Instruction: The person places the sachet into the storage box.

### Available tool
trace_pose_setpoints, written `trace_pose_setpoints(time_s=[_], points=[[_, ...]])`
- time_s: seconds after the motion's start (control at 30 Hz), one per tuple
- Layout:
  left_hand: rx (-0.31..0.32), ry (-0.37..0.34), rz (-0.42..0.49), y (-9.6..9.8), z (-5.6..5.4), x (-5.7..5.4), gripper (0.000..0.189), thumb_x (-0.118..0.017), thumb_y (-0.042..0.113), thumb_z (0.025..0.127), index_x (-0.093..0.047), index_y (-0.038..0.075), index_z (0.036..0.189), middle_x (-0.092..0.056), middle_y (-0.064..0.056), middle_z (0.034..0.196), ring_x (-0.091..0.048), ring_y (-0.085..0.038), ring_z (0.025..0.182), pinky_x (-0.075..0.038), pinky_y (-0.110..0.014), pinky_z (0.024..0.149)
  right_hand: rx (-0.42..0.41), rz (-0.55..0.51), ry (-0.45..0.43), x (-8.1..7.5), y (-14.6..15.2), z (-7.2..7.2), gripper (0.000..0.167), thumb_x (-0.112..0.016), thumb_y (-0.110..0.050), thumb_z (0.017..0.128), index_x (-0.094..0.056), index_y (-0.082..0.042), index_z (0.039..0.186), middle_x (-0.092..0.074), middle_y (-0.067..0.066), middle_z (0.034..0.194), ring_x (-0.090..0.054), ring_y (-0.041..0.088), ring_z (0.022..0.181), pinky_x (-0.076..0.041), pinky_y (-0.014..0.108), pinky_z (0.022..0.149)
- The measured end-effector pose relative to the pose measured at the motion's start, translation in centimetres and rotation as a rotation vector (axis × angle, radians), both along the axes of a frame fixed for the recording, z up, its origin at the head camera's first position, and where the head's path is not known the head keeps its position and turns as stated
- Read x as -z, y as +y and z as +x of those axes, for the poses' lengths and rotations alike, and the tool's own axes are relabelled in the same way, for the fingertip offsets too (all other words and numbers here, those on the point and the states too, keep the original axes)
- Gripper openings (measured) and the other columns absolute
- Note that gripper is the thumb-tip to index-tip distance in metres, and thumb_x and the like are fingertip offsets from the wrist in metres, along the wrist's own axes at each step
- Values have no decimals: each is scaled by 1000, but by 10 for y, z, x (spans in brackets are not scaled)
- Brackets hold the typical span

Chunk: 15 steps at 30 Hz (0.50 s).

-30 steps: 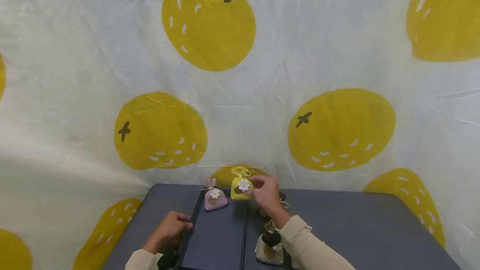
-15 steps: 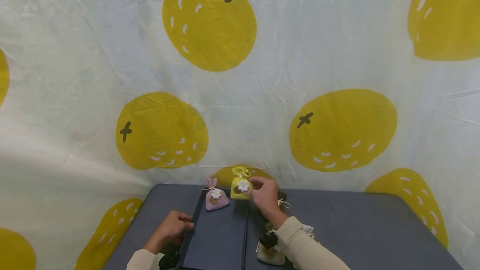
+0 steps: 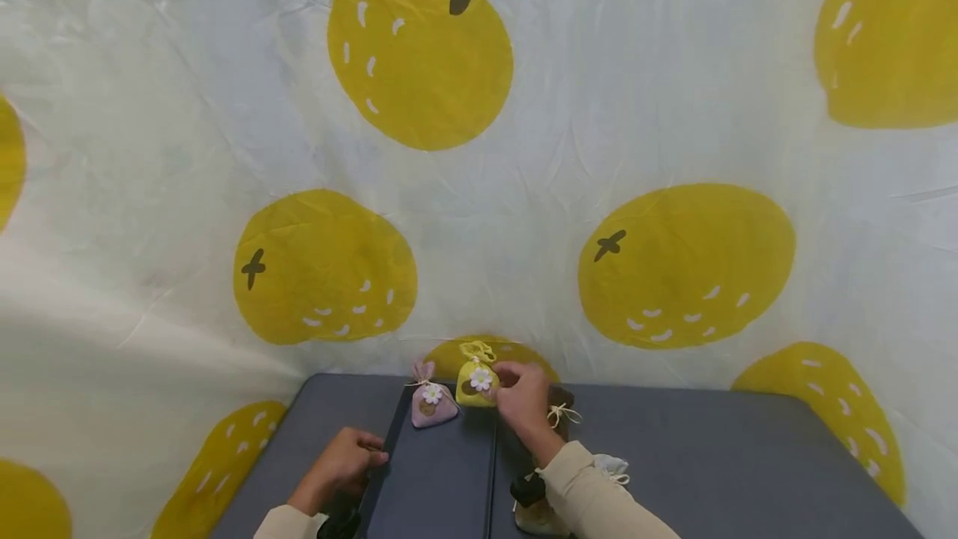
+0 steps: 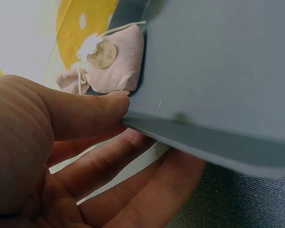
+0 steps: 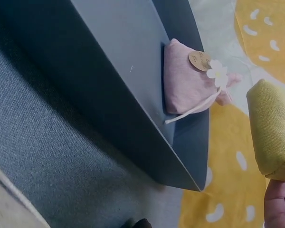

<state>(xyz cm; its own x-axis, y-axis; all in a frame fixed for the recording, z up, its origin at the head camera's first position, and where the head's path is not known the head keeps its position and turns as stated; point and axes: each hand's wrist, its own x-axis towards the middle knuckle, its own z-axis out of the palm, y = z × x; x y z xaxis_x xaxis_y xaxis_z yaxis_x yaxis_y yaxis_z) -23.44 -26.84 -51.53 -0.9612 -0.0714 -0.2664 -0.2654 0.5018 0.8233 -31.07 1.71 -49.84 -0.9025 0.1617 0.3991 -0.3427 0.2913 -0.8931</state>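
Note:
A yellow drawstring sachet (image 3: 476, 383) with a white flower hangs in my right hand (image 3: 524, 399), pinched at its right side above the tray's far end. In the right wrist view the yellow sachet (image 5: 273, 130) is apart from the tray, with fingertips (image 5: 277, 204) at its lower end. My left hand (image 3: 343, 466) grips the left rim of a dark grey tray (image 3: 430, 485); in the left wrist view the thumb (image 4: 92, 114) lies on the rim and fingers are beneath it. A pink sachet (image 3: 432, 406) leans in the tray's far left corner.
Right of the tray stand a dark brown sachet (image 3: 560, 399), a whitish one (image 3: 612, 466) and a beige one (image 3: 540, 518), partly hidden by my right arm. The dark table (image 3: 718, 456) meets a fruit-print curtain (image 3: 516, 264) at the back.
My right hand has shifted slightly left with the yellow sachet, still over the tray's far end. My left hand keeps its hold on the rim. The head view has tilted slightly.

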Motion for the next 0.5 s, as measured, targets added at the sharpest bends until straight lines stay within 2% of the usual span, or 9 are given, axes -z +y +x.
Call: trace_pose_setpoints(time_s=[0.13,0.3,0.5], points=[[6,-16,-3,-1,2,-1,37,-71,0,91,-66,-17,123,-73,-30,112,-77,-43,91,-63,-55,69,0,-1,8,4,-3,0,31,-86,13,58,-81,0,86,-75,12,72,-64,13,63,-51,21,58],[3,-42,2,0,-2,-4,38,-71,2,93,-65,-15,126,-72,-31,117,-76,-43,96,-64,-55,72,24,-11,19,5,-4,-1,31,-87,12,59,-81,-2,86,-75,12,73,-64,11,65,-51,22,60],[9,-22,4,0,-1,-1,37,-71,1,92,-66,-15,125,-73,-28,114,-76,-42,93,-63,-55,70,43,6,18,10,-5,-4,30,-87,11,58,-81,-4,84,-74,9,71,-62,10,64,-50,22,59]])
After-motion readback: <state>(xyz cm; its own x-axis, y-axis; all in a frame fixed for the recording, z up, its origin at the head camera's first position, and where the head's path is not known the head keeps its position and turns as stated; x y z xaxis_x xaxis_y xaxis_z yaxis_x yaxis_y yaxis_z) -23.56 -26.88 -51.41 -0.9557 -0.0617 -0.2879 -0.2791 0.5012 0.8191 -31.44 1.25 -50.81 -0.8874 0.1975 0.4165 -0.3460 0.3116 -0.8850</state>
